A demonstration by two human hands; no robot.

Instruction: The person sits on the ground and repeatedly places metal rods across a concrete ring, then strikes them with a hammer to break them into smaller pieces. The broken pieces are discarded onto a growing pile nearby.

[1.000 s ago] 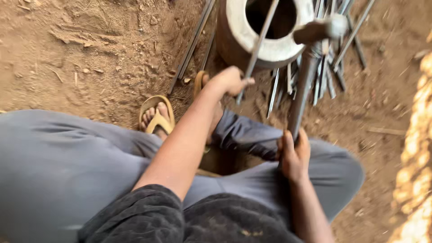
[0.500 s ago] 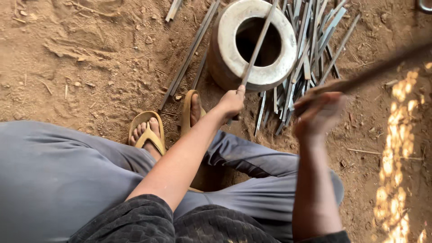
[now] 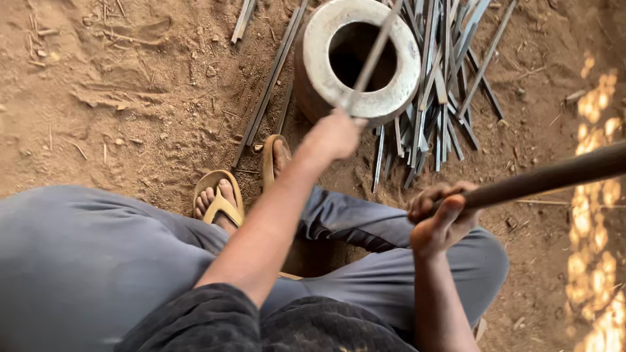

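The left hand (image 3: pixel 336 135) holds a thin metal rod (image 3: pixel 373 57), fingers closed around its near end; the rod slants up and away from the fingers across the mouth of a heavy pale ring (image 3: pixel 360 60) that stands on the dirt floor (image 3: pixel 130 98). The right hand (image 3: pixel 443 218) is wrapped tight around a dark handle (image 3: pixel 548 176), which runs out to the right of the fingers and leaves the view, so its head is not seen. A heap of flat metal strips (image 3: pixel 443 98) lies beyond and to the right of the left fingers, against the ring's far side, with a few more strips (image 3: pixel 270 78) to the left of the ring. A sandalled foot (image 3: pixel 218 202) sits just below and left of the left fingers.

To do this step well, I judge the rod should rest steady on the ring's rim, the left fingers kept back from the rim, well clear of where the handle's head would land. The right grip looks firm near the handle's end, which suits a full swing; the eye should stay on the rod over the ring
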